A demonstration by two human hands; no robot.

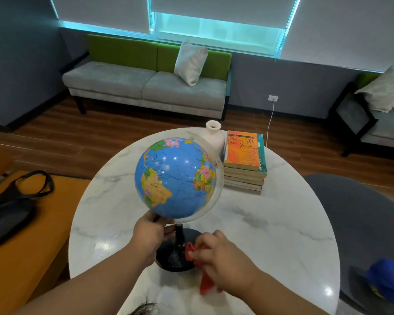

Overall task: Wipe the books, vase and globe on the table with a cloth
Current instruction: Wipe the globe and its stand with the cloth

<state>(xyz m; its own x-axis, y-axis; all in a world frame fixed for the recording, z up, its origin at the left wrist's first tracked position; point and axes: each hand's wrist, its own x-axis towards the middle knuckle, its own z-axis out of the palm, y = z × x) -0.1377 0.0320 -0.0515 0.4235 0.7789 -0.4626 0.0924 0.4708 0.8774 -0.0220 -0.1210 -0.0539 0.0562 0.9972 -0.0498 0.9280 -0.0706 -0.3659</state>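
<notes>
At the near edge of the marble table [282, 235], the left hand [149, 235] grips the globe [175, 177] underneath; the right hand [218, 253] pinches a red cloth [205, 280] against its black base [175, 258]. Base-wiping seems underway; next, the sphere probably.

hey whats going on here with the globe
A person is wiping a globe at a round marble table. The left hand grips the globe at its underside, by the stem, while the right hand holds a red cloth against the black base. A white vase and a stack of books stand behind it, untouched.
</notes>
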